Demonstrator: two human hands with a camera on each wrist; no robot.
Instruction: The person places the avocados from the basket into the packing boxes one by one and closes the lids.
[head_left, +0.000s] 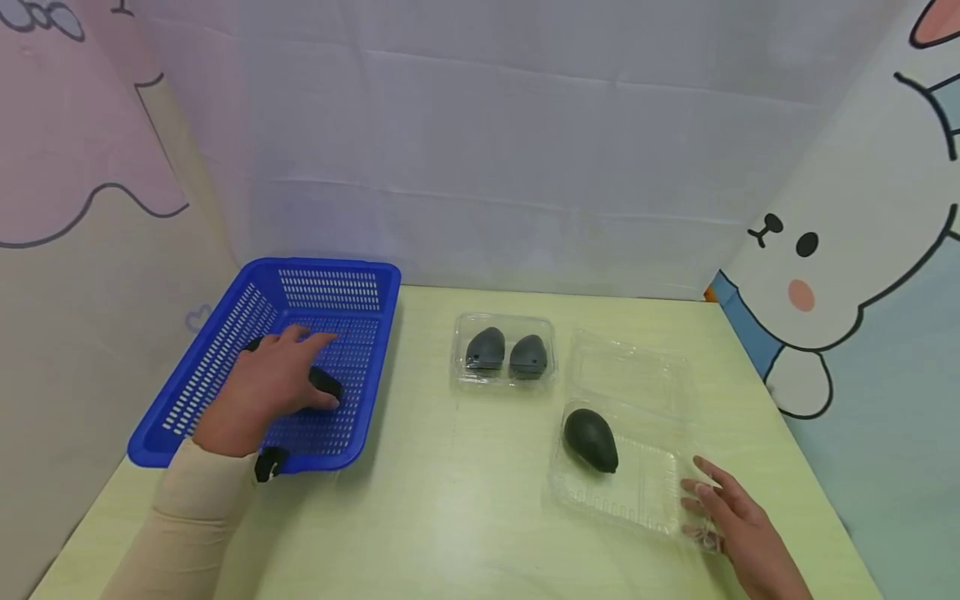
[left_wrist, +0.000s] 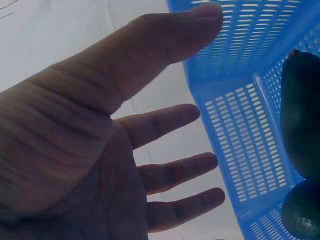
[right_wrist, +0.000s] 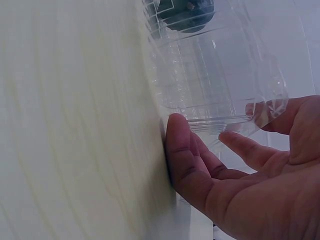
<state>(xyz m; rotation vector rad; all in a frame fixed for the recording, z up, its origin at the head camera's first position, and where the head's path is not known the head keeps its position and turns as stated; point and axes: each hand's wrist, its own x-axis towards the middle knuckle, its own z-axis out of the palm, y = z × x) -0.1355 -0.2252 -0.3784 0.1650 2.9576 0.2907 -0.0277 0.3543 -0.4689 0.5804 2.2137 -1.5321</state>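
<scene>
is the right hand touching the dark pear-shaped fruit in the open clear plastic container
Apart: the head view shows bare floor of the container between the right hand and the fruit.

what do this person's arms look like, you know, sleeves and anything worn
On the left, a plain cream sleeve reaches the wrist, with a small black item beside the cuff. The left grip and right grip are ungloved. No right sleeve shows in any view.
</scene>
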